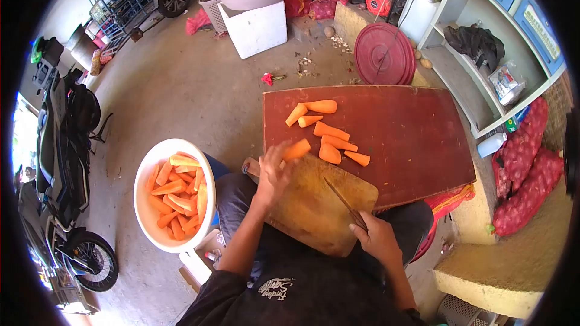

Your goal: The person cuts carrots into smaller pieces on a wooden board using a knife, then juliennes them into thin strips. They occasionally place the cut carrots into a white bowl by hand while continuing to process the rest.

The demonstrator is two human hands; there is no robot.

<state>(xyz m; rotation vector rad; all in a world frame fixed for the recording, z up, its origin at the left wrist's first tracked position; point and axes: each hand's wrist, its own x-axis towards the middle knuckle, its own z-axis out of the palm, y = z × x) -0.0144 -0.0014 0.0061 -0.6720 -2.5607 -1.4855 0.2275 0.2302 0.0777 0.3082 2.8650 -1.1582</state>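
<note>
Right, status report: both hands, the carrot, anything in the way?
Left hand grips carrot piece above wooden chopping board. Right hand holds knife. Board surface bare, nothing in the way.

Head cam, steep downward, close.

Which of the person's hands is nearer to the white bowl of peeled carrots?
Left. The left hand, holding a carrot piece, is just right of the white bowl. The right hand, gripping the knife, lies farther right, beyond the wooden cutting board.
</note>
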